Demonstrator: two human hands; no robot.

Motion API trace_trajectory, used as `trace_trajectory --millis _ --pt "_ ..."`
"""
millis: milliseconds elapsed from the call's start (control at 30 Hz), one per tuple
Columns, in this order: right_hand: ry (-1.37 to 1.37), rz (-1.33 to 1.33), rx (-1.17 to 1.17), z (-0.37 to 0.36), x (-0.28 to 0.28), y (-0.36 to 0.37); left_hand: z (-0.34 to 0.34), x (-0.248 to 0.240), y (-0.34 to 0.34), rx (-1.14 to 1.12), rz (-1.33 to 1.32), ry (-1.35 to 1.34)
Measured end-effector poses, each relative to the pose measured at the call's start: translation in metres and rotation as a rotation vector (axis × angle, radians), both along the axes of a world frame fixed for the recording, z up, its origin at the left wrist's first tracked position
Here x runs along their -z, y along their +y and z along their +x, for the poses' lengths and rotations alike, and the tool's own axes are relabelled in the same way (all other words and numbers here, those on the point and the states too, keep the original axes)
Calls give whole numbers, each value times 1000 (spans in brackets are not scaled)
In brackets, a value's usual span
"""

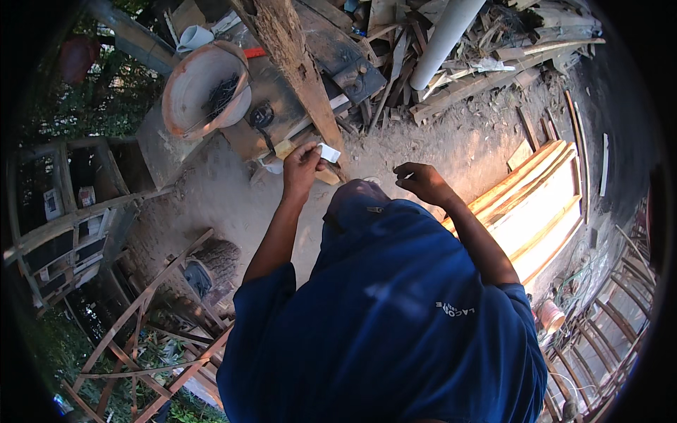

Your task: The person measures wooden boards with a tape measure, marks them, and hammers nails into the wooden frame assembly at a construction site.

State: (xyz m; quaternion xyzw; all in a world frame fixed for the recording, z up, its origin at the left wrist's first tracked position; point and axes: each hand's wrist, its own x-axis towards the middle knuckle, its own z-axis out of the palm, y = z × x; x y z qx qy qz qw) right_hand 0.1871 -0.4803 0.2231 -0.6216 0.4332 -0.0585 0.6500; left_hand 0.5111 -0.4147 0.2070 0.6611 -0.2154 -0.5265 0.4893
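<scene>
My left hand [302, 168] is closed on a small white packet [329, 152], which sticks out past the fingertips toward the right. The hand is beside a weathered wooden post [300, 67], just off the edge of a cluttered workbench [282, 84]. My right hand [425, 184] is apart from it, over the dirt floor, its fingers curled in a pinch. A tiny pale thing shows at those fingertips, too small to name.
On the bench stands a round basin [176, 92] with dark bits inside, near a coiled black cord [261, 116]. Scrap wood [486, 77] is heaped beyond, by a pale pipe [444, 46]. Sunlit wooden panels [539, 208] lie at right; wooden frames [134, 331] stand at left.
</scene>
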Motion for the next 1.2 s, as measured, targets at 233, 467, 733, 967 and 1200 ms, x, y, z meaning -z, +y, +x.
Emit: trace_trajectory --millis 233,467,733,967,1200 --pt "415 -214 278 -97 38 46 106 28 -59 24 -62 -667" --pt "613 33 593 -182 47 182 102 -38 -61 117 -300 -1167" --pt "681 249 688 -260 69 274 253 -108 -119 91 -43 -1399" --pt "608 257 721 -231 77 250 395 -22 -160 762 477 -1421" --pt "610 245 762 -227 72 248 389 29 -179 828 445 -1487"
